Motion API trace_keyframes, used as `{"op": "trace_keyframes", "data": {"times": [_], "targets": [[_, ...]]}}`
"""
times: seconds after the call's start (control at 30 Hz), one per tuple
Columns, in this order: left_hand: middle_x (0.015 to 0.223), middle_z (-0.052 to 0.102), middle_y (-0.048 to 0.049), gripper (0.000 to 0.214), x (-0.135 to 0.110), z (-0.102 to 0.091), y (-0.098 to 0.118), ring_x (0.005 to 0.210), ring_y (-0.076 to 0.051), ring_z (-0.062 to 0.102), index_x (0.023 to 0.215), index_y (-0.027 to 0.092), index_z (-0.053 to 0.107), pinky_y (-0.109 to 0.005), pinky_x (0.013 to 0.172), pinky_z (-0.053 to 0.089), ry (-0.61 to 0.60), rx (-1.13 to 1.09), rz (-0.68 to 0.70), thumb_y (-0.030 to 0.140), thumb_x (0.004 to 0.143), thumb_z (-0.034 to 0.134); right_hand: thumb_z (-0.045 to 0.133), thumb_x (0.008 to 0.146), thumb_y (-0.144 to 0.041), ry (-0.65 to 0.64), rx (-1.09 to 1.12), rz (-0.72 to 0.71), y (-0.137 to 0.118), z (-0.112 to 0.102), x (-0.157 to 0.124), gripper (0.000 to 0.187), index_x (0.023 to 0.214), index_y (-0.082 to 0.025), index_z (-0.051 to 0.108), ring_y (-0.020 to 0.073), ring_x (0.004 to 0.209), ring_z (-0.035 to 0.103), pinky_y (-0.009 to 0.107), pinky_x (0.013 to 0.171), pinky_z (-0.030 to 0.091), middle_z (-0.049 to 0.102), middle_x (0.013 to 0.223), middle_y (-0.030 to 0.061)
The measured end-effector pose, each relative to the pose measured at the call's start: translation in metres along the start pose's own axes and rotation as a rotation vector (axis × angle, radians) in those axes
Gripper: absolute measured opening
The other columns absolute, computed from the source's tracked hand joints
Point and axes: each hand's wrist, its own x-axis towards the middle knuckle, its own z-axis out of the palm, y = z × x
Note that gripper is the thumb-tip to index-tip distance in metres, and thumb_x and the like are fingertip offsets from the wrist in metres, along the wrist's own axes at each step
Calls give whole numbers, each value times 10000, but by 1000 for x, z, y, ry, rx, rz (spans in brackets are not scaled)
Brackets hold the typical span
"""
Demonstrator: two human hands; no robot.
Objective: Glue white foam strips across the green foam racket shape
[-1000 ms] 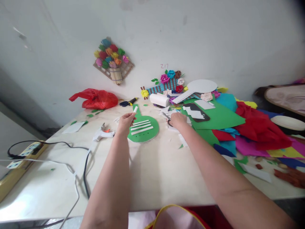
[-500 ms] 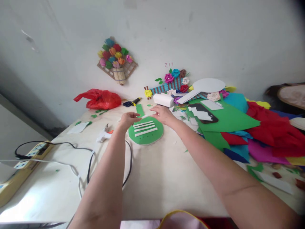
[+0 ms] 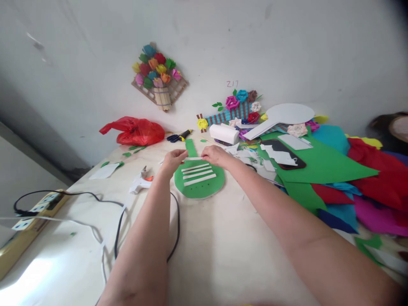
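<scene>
A green guitar-shaped cutout (image 3: 207, 190) lies on the table, its narrow neck (image 3: 191, 147) pointing toward the wall. Several white paper strips (image 3: 199, 180) cross its round body, with a row of small dark dots below them. Another white paper strip (image 3: 194, 158) spans between my hands over the top of the body. Pinched at its left end is my left hand (image 3: 174, 162); my right hand (image 3: 217, 155) pinches the right end. Whether that strip touches the green surface I cannot tell.
Left of the cutout are a white glue gun (image 3: 140, 182) and a power strip (image 3: 38, 212) with cables. Behind sit a red plastic bag (image 3: 137, 132) and scissors (image 3: 180, 136). Paper scraps, a phone (image 3: 295, 162) and green sheets (image 3: 334, 163) crowd the right side.
Both hands have lowered slightly, and the held strip now lies straighter across the top of the green body. The whole view has shifted a little.
</scene>
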Motion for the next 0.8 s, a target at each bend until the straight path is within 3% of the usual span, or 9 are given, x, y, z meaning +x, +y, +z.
{"op": "trace_keyframes", "data": {"times": [0.1,0.2,0.53,0.8], "targets": [[770,676,-69,353,8,-5,-14,691,-157,602,841,128,670,-247,634,451,186,185,-50,422,674,568,523,796,-255,-47,-79,28,9,8,9,203,900,-183,682,171,869,577,245,735,394,658,932,63],[759,687,-65,295,12,-7,-22,705,-172,620,834,140,684,-262,675,456,279,345,-109,355,696,536,528,792,-297,-84,-141,49,18,17,17,210,909,-214,681,175,883,582,240,705,400,658,959,45],[812,693,-52,256,2,-2,-10,768,-168,624,874,173,693,-239,739,450,226,653,-236,246,644,607,568,755,-294,-127,-175,53,31,32,30,181,880,-242,688,181,893,588,227,660,395,650,985,33],[839,693,-46,257,1,2,-12,782,-157,620,885,182,691,-213,739,440,192,718,-239,231,647,608,560,759,-313,-136,-140,86,28,33,34,205,907,-256,691,188,899,588,230,673,403,658,982,39]]}}
